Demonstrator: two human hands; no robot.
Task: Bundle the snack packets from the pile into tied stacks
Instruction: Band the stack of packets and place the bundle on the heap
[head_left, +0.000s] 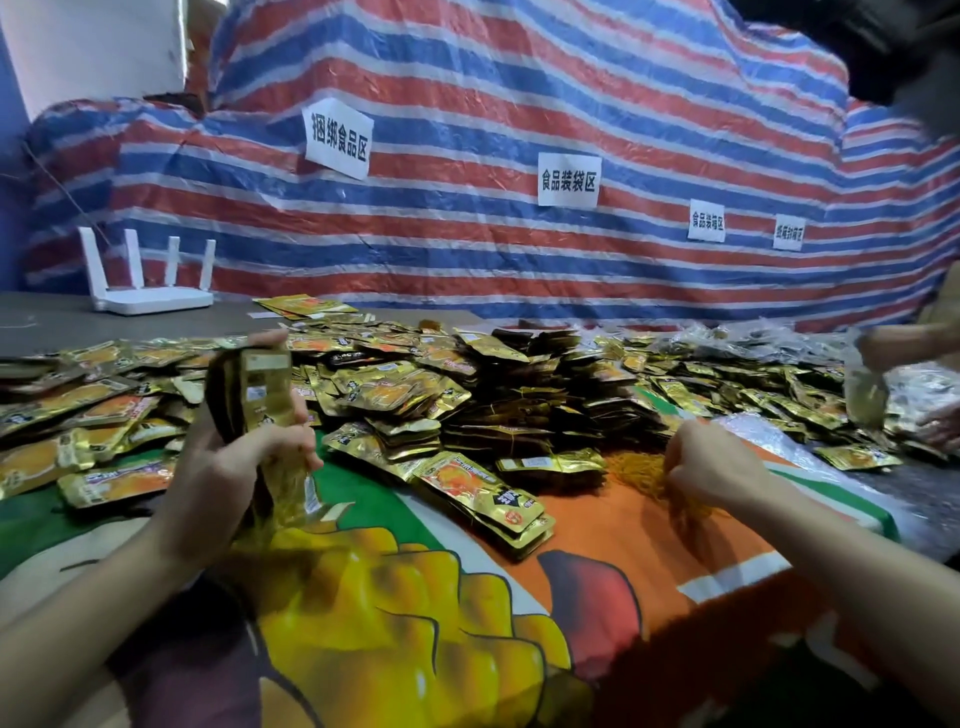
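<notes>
- Far left of the pile (395, 374), at the back of the table, I see one white router (150, 291) with four upright antennas; it plays no part in the job.
- Left of the pile's middle, my left hand (223, 467) is clenched around one upright stack of packets (260, 395), gold edges showing, lifted clear of the printed cloth (597, 530). I judge this stack gathered and waiting for its tie.
- The pile itself runs across the table behind both hands: loose gold and orange packets, too many and too overlapped for me to count.
- Just in front of the pile's middle, one squared-up stack (488, 499) lies flat on the cloth; I cannot tell whether it is tied. Darker banded stacks sit heaped in the pile behind it, number unclear.
- Right of that flat stack, my right hand (722, 462) has its fingers curled down into one clump of yellow-orange ties (649, 467), apparently pinching at strands. I cannot tell if a single one is caught yet.
- My read of the step: fetching a tie. The next move calls for separating one strand cleanly, then bringing it to the held stack without loosening the left grip.
- Far right of the pile, another person's two hands (904, 343) handle something; details are blurred.
- On the striped tarp (467, 104) above the pile, I count four paper signs.
</notes>
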